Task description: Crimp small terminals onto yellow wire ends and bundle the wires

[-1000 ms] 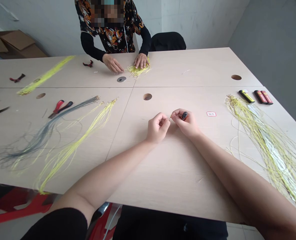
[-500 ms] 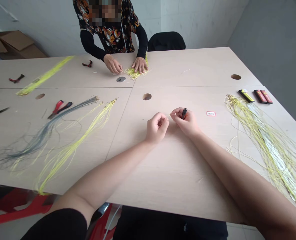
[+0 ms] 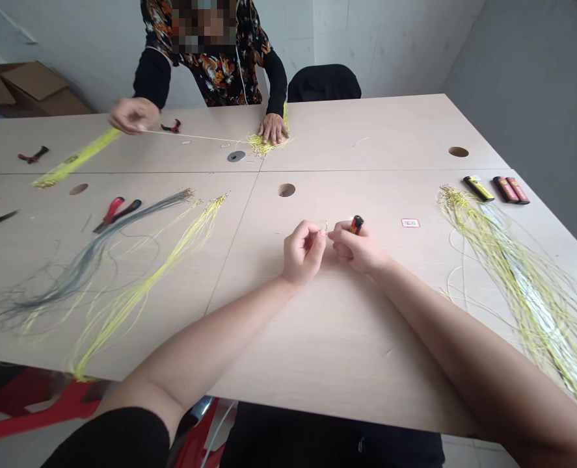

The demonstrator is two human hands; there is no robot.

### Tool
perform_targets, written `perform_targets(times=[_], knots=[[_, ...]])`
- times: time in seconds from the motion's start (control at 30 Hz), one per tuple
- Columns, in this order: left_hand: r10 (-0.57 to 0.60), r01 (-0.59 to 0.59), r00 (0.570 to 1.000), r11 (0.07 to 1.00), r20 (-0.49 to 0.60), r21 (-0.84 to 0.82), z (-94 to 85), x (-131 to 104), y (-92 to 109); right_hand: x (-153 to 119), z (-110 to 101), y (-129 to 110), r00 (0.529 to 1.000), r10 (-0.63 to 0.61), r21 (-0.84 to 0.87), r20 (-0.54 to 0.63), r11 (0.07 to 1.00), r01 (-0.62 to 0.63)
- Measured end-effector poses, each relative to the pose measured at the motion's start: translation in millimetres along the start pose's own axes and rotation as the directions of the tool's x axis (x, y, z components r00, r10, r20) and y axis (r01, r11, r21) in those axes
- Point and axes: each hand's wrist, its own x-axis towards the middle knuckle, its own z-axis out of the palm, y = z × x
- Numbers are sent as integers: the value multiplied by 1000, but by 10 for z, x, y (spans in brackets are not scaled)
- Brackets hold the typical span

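Observation:
My left hand (image 3: 304,252) is raised over the middle of the table, its thumb and forefinger pinching a tiny yellowish, hook-like piece (image 3: 326,225). Too small to make out is whether a thread runs from it. Curled round a dark lighter (image 3: 356,225) with reddish marks, my right hand (image 3: 357,248) is close on the right. Its fingertips are almost at the left hand's fingertips. Most of the lighter's body is hidden in the palm.
Yellow strands (image 3: 151,279) and grey strands (image 3: 90,253) lie left, by red-and-black pliers (image 3: 117,213). Right are another yellow bundle (image 3: 503,260), a yellow-black lighter (image 3: 478,188) and red lighters (image 3: 511,190). Opposite, a co-worker's hand (image 3: 134,116) draws out a thread; a table hole (image 3: 286,190) lies between.
My right hand has turned and dropped slightly, tilting the lighter, and the hook-like piece now shows above my left fingertips. Across the table, the co-worker's hand has swung left, stretching a thread.

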Motion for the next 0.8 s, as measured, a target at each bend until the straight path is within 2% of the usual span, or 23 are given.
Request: perform_targets(times=[0.1, 0.3, 0.8], knots=[[12, -12, 1000, 1000, -28, 10, -2, 7, -7, -23, 68, 3, 992, 66, 88, 106, 993, -76], [-12, 12, 1000, 1000, -29, 13, -6, -6, -22, -13, 59, 13, 996, 47, 176, 72, 983, -59], [22, -21, 998, 999, -56, 24, -6, -3, -9, -9, 56, 96, 998, -53, 120, 33, 992, 49]])
